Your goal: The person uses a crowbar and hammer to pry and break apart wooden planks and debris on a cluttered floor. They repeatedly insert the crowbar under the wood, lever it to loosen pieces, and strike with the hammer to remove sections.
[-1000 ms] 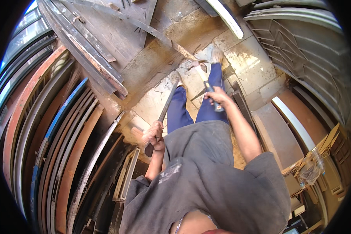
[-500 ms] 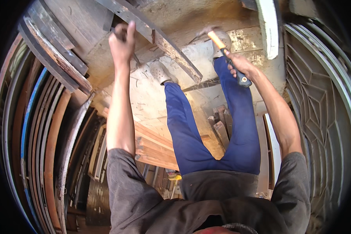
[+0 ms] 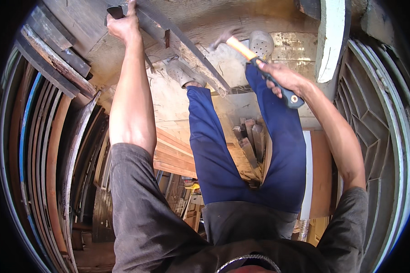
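My right hand [image 3: 282, 81] is closed round the black grip of a hammer [image 3: 242, 48] with an orange shaft; its metal head points left, above the floor between my feet. At the upper left, my left hand [image 3: 124, 28] is wrapped round a dark object [image 3: 115, 12], whose rounded end sticks out beside the fist; its kind does not show clearly. This hand is next to a long wooden beam [image 3: 191, 53] with a dark notch, lying at a slant in front of my feet. The beam's far end runs out of view.
Grey perforated clogs [image 3: 183, 73] are on my feet. Frames and boards [image 3: 43, 150] stand stacked on the left, metal grilles [image 3: 373, 136] on the right. A pale board [image 3: 330, 41] juts in at the upper right. Wood offcuts [image 3: 253, 136] and reddish planks [image 3: 175, 152] lie behind my legs.
My left hand has moved up and left, further along the beam, with the dark object. The hammer has shifted slightly down and left, still in my right hand.
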The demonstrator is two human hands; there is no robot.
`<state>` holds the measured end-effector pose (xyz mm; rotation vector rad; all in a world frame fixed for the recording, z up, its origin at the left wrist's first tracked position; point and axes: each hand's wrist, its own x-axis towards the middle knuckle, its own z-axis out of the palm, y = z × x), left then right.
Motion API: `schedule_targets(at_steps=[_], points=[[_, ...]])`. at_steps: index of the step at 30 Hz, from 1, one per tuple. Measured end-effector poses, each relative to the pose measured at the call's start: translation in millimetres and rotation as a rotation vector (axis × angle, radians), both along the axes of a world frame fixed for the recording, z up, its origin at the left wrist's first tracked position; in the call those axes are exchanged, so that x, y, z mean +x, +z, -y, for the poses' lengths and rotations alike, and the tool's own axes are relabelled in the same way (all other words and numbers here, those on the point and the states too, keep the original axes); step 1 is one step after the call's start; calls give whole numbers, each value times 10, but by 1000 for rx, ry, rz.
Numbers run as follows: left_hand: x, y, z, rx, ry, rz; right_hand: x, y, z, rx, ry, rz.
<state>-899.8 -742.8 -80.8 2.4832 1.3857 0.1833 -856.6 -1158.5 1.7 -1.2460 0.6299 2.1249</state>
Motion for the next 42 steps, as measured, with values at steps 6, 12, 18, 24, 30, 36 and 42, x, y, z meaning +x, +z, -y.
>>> schedule_targets(at_steps=[6, 12, 18, 24, 30, 36, 42], points=[[65, -44, 221, -5, 64, 36, -226, -238, -60, -142, -224, 219], [15, -119, 254, -42, 57, 31, -230, -159, 411, 87, 75, -164], [20, -351, 263, -3, 53, 310, -383, -474, 214, -255, -496, 101], [-83, -418, 202, 56, 66, 345, -311, -47, -105, -23, -82, -115], [-111, -463, 130, 73, 77, 349, -256, -440, -250, -271, -368, 249], [-189, -335, 164, 65, 103, 301, -198, 44, -200, -61, 12, -168], [-43, -297, 225, 39, 99, 348, -627, -120, -287, -332, -337, 281]])
